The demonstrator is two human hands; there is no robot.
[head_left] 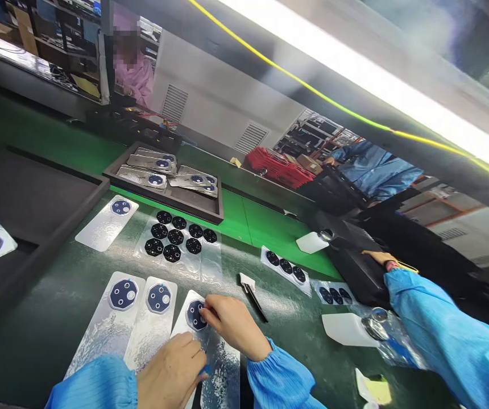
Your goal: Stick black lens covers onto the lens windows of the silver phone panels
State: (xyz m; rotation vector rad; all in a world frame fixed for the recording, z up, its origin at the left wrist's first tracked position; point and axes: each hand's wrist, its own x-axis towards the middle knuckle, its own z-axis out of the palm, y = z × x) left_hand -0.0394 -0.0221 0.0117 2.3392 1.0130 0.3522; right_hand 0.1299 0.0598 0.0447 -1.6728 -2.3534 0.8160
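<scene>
My right hand [233, 324] is closed, its fingertips pinched at the dark octagonal camera plate [194, 314] on a silver phone back panel [181, 325]. Whatever is between those fingertips is hidden. Over the lower part of that panel, my left hand [172, 369] is closed with curled fingers, and a small blue bit shows by its fingertips. Another shiny panel [224, 372] lies partly under my right wrist. To the left are two more silver panels [103, 335] [148, 326] with dark camera plates. Black-handled tweezers [255, 301] lie beyond my right hand.
Clear sheets with black octagonal pieces [176, 237] lie farther back, by a tray [163, 196] of panels. A co-worker's arm [440, 318] reaches in from the right to a black case [353, 255]. White bottles [349, 329] [313, 242] stand or lie nearby.
</scene>
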